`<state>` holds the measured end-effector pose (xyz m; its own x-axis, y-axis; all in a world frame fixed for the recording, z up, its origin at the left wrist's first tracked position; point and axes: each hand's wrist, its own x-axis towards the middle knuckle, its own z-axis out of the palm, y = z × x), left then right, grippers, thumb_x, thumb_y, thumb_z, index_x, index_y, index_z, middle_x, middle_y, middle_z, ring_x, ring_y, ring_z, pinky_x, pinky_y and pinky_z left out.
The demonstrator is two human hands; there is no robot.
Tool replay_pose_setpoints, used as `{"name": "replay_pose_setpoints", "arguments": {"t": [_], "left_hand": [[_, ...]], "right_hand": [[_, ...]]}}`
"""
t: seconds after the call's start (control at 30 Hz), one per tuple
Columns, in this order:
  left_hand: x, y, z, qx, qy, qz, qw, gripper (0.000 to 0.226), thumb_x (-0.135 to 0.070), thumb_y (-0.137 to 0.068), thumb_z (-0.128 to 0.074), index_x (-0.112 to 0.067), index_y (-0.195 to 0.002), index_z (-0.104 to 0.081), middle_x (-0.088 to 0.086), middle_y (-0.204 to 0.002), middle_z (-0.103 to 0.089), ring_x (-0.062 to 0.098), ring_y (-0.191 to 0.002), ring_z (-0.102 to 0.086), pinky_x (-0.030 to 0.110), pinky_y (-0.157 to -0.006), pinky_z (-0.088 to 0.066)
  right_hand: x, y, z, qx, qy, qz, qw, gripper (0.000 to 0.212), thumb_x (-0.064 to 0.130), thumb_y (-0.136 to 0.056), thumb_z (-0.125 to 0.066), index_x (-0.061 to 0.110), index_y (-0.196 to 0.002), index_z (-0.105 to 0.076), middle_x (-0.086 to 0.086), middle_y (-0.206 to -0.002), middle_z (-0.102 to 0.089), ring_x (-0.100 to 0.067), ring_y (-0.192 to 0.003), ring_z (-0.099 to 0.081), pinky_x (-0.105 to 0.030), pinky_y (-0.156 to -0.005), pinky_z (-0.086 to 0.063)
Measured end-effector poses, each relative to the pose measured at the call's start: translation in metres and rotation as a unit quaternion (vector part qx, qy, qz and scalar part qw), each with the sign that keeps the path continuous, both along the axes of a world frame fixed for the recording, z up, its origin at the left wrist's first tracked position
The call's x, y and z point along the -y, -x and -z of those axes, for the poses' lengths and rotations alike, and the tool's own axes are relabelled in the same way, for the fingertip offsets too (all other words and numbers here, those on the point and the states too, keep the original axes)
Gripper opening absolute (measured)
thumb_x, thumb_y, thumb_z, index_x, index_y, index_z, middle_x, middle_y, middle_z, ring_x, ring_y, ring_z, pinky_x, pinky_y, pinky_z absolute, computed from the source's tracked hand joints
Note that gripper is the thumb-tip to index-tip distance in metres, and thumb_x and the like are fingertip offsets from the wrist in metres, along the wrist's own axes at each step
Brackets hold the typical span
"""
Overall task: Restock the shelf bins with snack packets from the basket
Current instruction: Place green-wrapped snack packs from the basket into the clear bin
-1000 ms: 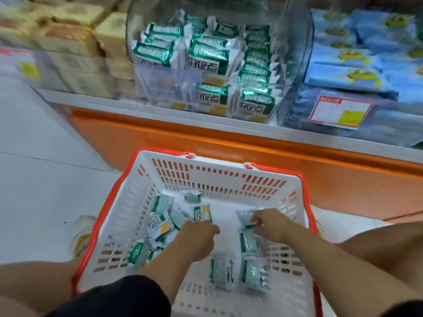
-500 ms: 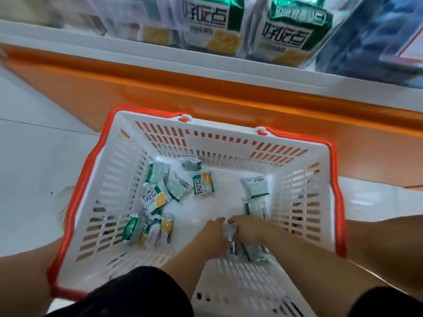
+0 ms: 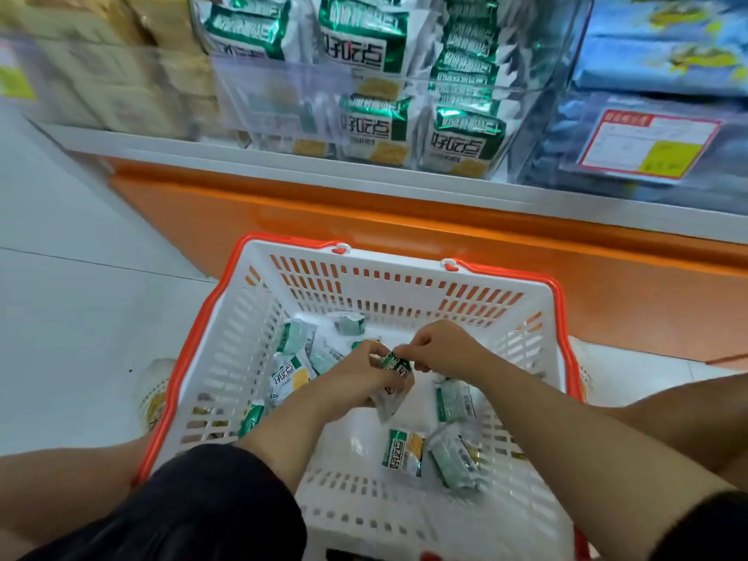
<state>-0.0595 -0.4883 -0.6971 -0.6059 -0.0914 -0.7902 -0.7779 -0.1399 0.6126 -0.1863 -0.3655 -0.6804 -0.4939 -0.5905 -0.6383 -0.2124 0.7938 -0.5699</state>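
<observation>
Centre of frame: I am holding a green-and-white snack packet between both hands, above the bottom of the basket.

Left hand: gripping the packet from the left, fingers curled round its body. I cannot tell whether a second packet is sitting behind it in the same grip.

Right hand: fingers clenched in a pinch on the packet's upper green edge. The two hands are almost touching over it.

The basket, with white slotted walls and an orange rim, is sitting on the pale floor just in front of the orange shelf base.

More packets are lying loose in the basket: a cluster along its left side and another group at its lower right. Some are lying face up, some face down.

Top centre: a clear shelf bin is standing on the shelf, holding larger packs with the same green design. To its right, a bin of blue packs is carrying a red-bordered price label. Upper left: tan packs, too blurred to read.
</observation>
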Motion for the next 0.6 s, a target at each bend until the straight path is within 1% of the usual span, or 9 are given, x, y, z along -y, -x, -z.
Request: {"name": "replay_pose_setpoints", "arguments": {"t": [0.07,0.17,0.23,0.3,0.4,0.47,0.5,0.53,0.6], "left_hand": [[0.011,0.003,-0.029,0.004,-0.024,-0.001,1.0,0.049,-0.017,-0.086,-0.072,-0.023,-0.129,-0.05,0.007,-0.122,-0.059,0.022,-0.107,-0.063,0.035,-0.082,-0.06],[0.024,0.003,-0.072,-0.034,-0.006,0.03,0.999,0.037,-0.017,-0.088,-0.072,-0.024,-0.122,-0.059,0.003,-0.123,-0.055,0.014,-0.106,-0.056,0.025,-0.068,-0.056],[0.033,0.004,-0.106,-0.066,0.023,0.058,0.996,0.032,-0.023,-0.088,-0.074,-0.023,-0.117,-0.062,0.002,-0.112,-0.059,0.013,-0.095,-0.055,0.023,-0.067,-0.051],[0.039,0.004,-0.145,-0.105,0.05,0.067,0.991,0.029,-0.027,-0.087,-0.075,-0.022,-0.113,-0.064,0.002,-0.092,-0.058,0.013,-0.077,-0.052,0.027,-0.069,-0.046],[0.043,0.002,-0.204,-0.179,0.163,0.1,0.965,0.026,-0.035,-0.086,-0.075,-0.025,-0.108,-0.067,-0.008,-0.067,-0.059,0.009,-0.061,-0.053,0.028,-0.067,-0.046],[0.045,0.0,-0.238,-0.216,0.261,0.138,0.931,0.022,-0.041,-0.086,-0.074,-0.033,-0.105,-0.066,-0.007,-0.066,-0.067,0.011,-0.059,-0.059,0.03,-0.064,-0.046],[0.047,-0.002,-0.251,-0.23,0.301,0.15,0.913,0.023,-0.044,-0.084,-0.075,-0.037,-0.104,-0.065,-0.004,-0.071,-0.071,0.017,-0.061,-0.063,0.034,-0.064,-0.049],[0.049,-0.004,-0.262,-0.242,0.332,0.15,0.899,0.024,-0.046,-0.083,-0.076,-0.04,-0.102,-0.064,-0.004,-0.078,-0.072,0.022,-0.066,-0.067,0.039,-0.067,-0.053],[0.05,-0.009,-0.278,-0.281,0.376,0.131,0.873,0.028,-0.046,-0.08,-0.078,-0.042,-0.102,-0.062,-0.005,-0.094,-0.072,0.02,-0.073,-0.07,0.04,-0.072,-0.057]], "right_hand": [[0.003,0.003,-0.024,-0.019,0.022,-0.009,1.0,0.046,0.043,-0.088,-0.069,0.001,-0.069,-0.07,-0.011,-0.066,-0.063,-0.017,-0.054,-0.05,-0.029,-0.056,-0.042],[-0.002,0.005,-0.065,-0.03,0.07,-0.003,0.997,0.04,0.037,-0.09,-0.069,0.0,-0.075,-0.068,-0.01,-0.073,-0.064,-0.014,-0.06,-0.051,-0.023,-0.055,-0.039],[-0.008,0.007,-0.094,-0.032,0.109,0.019,0.993,0.037,0.035,-0.089,-0.07,0.003,-0.072,-0.066,0.0,-0.066,-0.062,-0.007,-0.055,-0.051,-0.019,-0.052,-0.038],[-0.012,0.01,-0.125,-0.039,0.146,0.034,0.988,0.034,0.033,-0.089,-0.071,0.009,-0.066,-0.064,0.007,-0.054,-0.057,-0.002,-0.046,-0.047,-0.019,-0.05,-0.037],[-0.019,0.009,-0.174,-0.067,0.187,0.026,0.98,0.033,0.036,-0.09,-0.07,0.017,-0.063,-0.062,0.006,-0.055,-0.061,-0.006,-0.048,-0.048,-0.023,-0.053,-0.038],[-0.022,0.007,-0.207,-0.105,0.217,0.018,0.97,0.026,0.042,-0.086,-0.072,0.018,-0.079,-0.066,0.006,-0.067,-0.068,-0.007,-0.057,-0.055,-0.025,-0.058,-0.044],[-0.021,0.006,-0.222,-0.122,0.234,0.012,0.965,0.029,0.046,-0.082,-0.075,0.02,-0.092,-0.067,0.007,-0.078,-0.071,-0.007,-0.065,-0.06,-0.027,-0.063,-0.048],[-0.02,0.004,-0.237,-0.143,0.241,-0.003,0.96,0.04,0.051,-0.077,-0.077,0.024,-0.105,-0.065,0.009,-0.09,-0.07,-0.006,-0.076,-0.063,-0.028,-0.07,-0.052],[-0.013,-0.002,-0.26,-0.189,0.229,-0.052,0.953,0.063,0.054,-0.072,-0.079,0.03,-0.125,-0.057,0.015,-0.111,-0.064,-0.002,-0.097,-0.062,-0.028,-0.081,-0.056]]}}
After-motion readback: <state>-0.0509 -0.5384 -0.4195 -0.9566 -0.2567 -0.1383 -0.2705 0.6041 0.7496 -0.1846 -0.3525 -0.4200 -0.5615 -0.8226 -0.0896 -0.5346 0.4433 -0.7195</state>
